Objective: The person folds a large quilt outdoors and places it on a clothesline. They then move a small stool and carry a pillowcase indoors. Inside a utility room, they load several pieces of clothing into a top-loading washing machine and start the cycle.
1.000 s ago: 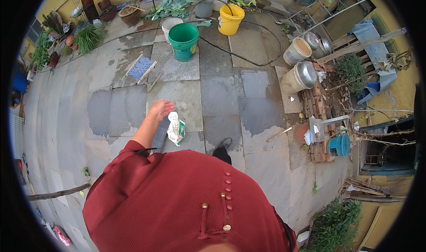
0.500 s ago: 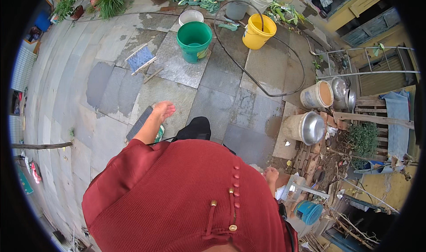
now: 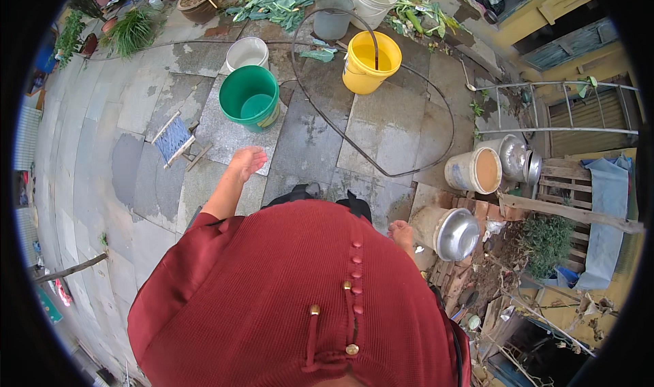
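Observation:
My left hand (image 3: pixel 248 162) hangs over the paving with its fingers stretched out, and nothing is in it. Nearest to it is a green bucket (image 3: pixel 267 120), standing just ahead. A small folding stool (image 3: pixel 174 140) with a blue woven seat is to its left. My right hand (image 3: pixel 400 233) is low at my right side, its fingers loosely curled with nothing seen in them. Beside that hand lies a tilted, dirty pale bucket (image 3: pixel 428 226) with a shiny metal basin (image 3: pixel 458 235) at its mouth. Farther ahead a yellow bucket (image 3: pixel 361 82) has a dark hose (image 3: pixel 325 118) running into it.
White (image 3: pixel 246 54) and grey (image 3: pixel 332 24) buckets stand farther off, near piled green leaves (image 3: pixel 279 4). The hose loops across the stone paving (image 3: pixel 368 138). On the right are a bucket of brown stuff (image 3: pixel 461 171), a metal ladder (image 3: pixel 555 129) and loose bricks (image 3: pixel 482 213).
I have moved forward: the buckets, stool and basin are now closer. My left hand has come near the green bucket, my right hand beside the tilted bucket. Both hands still hold nothing visible.

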A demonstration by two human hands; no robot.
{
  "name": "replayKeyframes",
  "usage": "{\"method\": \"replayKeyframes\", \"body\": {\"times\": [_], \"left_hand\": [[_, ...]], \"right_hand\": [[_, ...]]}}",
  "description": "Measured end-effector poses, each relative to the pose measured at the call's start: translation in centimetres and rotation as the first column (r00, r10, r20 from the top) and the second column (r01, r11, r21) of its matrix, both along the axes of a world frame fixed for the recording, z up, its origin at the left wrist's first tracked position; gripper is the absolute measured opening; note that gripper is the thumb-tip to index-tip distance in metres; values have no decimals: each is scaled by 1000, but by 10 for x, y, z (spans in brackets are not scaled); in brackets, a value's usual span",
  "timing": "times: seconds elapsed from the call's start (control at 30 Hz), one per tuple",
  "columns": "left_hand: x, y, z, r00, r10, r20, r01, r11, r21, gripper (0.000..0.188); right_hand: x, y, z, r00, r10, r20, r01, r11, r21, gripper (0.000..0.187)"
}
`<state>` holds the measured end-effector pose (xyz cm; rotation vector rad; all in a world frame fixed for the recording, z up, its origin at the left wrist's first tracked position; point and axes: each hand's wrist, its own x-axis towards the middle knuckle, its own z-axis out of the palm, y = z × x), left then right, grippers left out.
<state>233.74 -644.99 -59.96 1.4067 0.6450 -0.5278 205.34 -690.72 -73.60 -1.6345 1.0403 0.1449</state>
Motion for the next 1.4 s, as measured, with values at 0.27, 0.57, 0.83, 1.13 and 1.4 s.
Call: {"method": "replayKeyframes", "body": {"times": [0.27, 0.57, 0.83, 1.13, 1.4], "left_hand": [[148, -98, 31, 993, 43, 113, -48, 998, 38, 25], [256, -267, -18, 898, 384, -216, -373, 923, 89, 29], [422, -480, 30, 980, 184, -79, -188, 981, -41, 22], [511, -562, 38, 966, 194, -170, -176, 978, 113, 21], [594, -643, 40, 973, 176, -150, -163, 982, 96, 21]], "right_hand": [[118, -109, 35, 982, 141, -122, -162, 971, -177, 16], [392, -358, -2, 862, 479, -168, -502, 853, -142, 19], [650, -551, 84, 982, 124, 143, -130, 991, 37, 21], [662, -620, 54, 968, 230, -95, -218, 968, 121, 14], [661, -684, 83, 893, 406, -193, -425, 903, -67, 13]]}}
